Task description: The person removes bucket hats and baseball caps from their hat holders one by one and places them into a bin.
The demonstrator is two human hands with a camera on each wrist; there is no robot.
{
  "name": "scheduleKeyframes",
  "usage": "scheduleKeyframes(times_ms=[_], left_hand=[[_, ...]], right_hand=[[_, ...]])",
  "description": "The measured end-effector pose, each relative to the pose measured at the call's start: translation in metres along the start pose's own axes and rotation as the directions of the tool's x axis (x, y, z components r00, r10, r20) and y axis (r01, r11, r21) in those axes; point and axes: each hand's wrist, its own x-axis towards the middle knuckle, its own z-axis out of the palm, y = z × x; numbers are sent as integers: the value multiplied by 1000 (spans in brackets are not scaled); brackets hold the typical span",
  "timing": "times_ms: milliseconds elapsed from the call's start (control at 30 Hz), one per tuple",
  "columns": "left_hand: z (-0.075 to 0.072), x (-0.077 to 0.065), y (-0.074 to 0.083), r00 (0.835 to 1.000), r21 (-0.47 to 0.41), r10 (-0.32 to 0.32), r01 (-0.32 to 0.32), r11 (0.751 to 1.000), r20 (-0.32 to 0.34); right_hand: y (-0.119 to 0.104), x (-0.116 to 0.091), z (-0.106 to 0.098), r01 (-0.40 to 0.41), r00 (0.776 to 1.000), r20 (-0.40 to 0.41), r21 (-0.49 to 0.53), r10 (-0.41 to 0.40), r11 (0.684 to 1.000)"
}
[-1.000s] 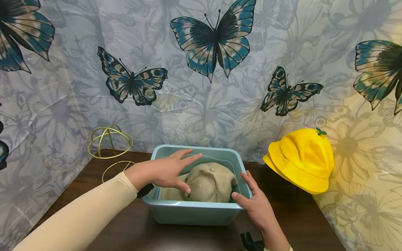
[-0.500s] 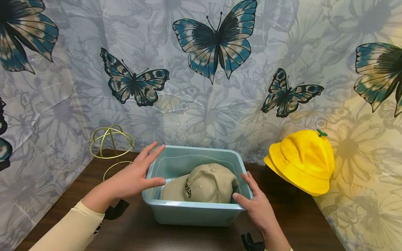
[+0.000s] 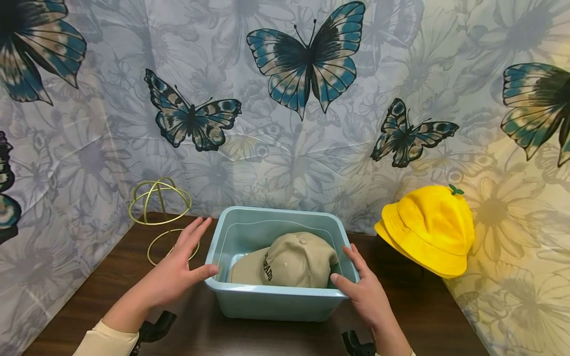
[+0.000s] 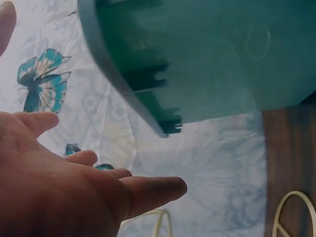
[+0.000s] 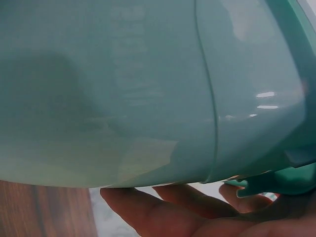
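Observation:
A light blue plastic bin stands on the dark wooden table. Inside it a beige baseball cap lies with its brim to the left and dark lettering on the front. My right hand grips the bin's right rim near the front corner, and its fingers show against the outer wall in the right wrist view. Off the bin's left side, my left hand is spread with straight fingers and holds nothing. Its thumb tip is close to the left rim; whether they touch I cannot tell.
A gold wire hat stand stands at the back left, partly behind my left hand. On the right sits a yellow bucket hat with a green sprout on top. A butterfly-print cloth hangs behind the table.
My left hand has moved left from above the cap to outside the bin, uncovering the cap's brim and lettering. The right hand stays at the bin's rim.

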Motion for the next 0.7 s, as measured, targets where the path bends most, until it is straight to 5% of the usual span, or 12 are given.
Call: scheduleKeyframes(times_ms=[533, 700], left_hand=[[33, -18, -12, 997, -299, -34, 13, 954, -66], [41, -21, -12, 997, -346, 4, -30, 938, -74]], right_hand=[[0, -2, 0, 13, 1000, -10, 18, -13, 1000], [0, -2, 1, 3, 1000, -11, 16, -3, 1000]])
